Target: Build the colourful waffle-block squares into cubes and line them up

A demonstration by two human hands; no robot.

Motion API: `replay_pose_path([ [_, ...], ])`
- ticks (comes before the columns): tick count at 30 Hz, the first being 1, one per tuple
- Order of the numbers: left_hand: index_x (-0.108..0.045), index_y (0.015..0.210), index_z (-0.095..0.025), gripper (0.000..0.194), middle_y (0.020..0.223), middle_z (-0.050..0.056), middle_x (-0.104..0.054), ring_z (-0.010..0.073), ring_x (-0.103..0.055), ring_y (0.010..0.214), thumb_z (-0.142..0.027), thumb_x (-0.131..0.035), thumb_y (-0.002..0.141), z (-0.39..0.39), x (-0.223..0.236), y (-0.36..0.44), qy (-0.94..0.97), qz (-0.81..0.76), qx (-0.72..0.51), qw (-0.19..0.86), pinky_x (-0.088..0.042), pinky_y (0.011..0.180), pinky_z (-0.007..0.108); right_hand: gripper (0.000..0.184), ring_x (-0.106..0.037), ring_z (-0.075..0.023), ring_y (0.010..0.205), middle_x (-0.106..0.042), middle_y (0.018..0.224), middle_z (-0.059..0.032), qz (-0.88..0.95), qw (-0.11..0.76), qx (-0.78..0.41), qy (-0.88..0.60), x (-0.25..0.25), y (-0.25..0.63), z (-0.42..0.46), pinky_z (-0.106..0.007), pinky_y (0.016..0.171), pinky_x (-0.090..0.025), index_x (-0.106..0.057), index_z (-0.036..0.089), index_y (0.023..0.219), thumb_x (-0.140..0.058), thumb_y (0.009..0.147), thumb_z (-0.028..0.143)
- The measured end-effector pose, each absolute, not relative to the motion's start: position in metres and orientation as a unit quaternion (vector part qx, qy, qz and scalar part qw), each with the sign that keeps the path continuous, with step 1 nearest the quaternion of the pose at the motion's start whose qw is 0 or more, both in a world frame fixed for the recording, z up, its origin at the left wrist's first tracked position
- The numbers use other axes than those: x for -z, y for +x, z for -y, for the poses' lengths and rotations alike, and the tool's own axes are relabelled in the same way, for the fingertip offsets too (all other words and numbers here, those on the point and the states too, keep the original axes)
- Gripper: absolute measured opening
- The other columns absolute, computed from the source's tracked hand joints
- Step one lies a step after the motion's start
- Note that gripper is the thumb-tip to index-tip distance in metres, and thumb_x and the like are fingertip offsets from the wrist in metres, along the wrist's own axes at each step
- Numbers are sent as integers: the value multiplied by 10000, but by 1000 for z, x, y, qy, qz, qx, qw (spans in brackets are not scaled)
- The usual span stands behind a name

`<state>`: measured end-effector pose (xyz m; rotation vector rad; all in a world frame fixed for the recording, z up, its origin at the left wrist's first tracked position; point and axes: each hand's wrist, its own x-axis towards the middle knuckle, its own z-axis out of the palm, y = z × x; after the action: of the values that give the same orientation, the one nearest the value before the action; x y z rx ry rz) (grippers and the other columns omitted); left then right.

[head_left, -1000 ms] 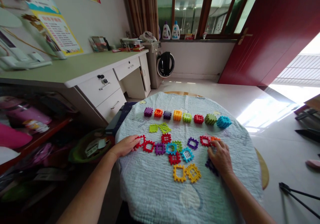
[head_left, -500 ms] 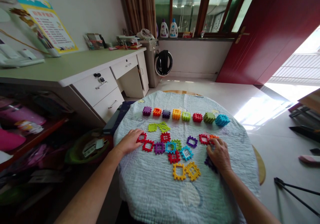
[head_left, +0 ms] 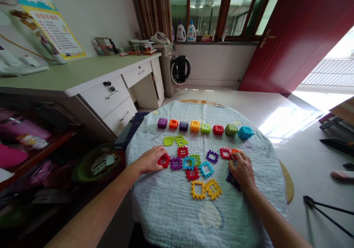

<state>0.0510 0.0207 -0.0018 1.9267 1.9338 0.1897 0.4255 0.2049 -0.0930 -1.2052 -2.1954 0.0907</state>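
My left hand (head_left: 153,159) is closed at the left edge of a red square building piece (head_left: 164,161), fingers on it. A second red piece is not visible now; the hand may be covering it. To the right, my right hand (head_left: 242,169) has its fingers curled down, and what they hold, if anything, is hidden. Beside its fingertips lie an orange piece (head_left: 236,151) and a red frame (head_left: 226,153). A dark purple piece (head_left: 232,180) is partly under that hand. Between the hands are a purple piece (head_left: 176,163), a blue frame (head_left: 188,163) and a purple frame (head_left: 212,156).
A row of stacked pieces, from a purple stack (head_left: 162,123) to a blue stack (head_left: 245,132), stands along the far side of the cloth-covered table (head_left: 177,211). Yellow pieces (head_left: 198,190) lie nearer me, and lime pieces (head_left: 168,141) behind. A desk (head_left: 69,74) stands left.
My left hand has moved right and slightly toward me, from the outer red piece to the neighbouring one. The outer red piece no longer shows. My right hand stays in place.
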Motion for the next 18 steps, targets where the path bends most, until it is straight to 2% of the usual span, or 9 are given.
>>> replay_pose_path([
  [4,-650,982,-225,350,1037,59,-581,232,-528,1010,-254,-652,633,-25,9,54,694,-691,-38,198,-422,913,311,172,-525,-249,976,-592,1026,-83,831,312,-36,-459,91,425,-204,-416,908,-412,-589,218,925,-516,770,237],
  [10,-656,914,-249,231,977,34,-597,203,-554,957,-234,-609,688,-28,6,54,719,-668,-37,185,-424,879,287,178,-518,-253,972,-591,1013,-83,831,307,-39,-462,92,425,-205,-413,894,-410,-595,218,929,-519,769,237],
  [18,-644,762,-252,124,847,24,-619,205,-576,797,-217,-624,645,-37,-9,58,746,-647,21,156,-432,726,300,192,-506,-249,973,-585,1024,-78,831,305,-42,-463,95,427,-206,-410,907,-411,-590,215,941,-521,762,221],
])
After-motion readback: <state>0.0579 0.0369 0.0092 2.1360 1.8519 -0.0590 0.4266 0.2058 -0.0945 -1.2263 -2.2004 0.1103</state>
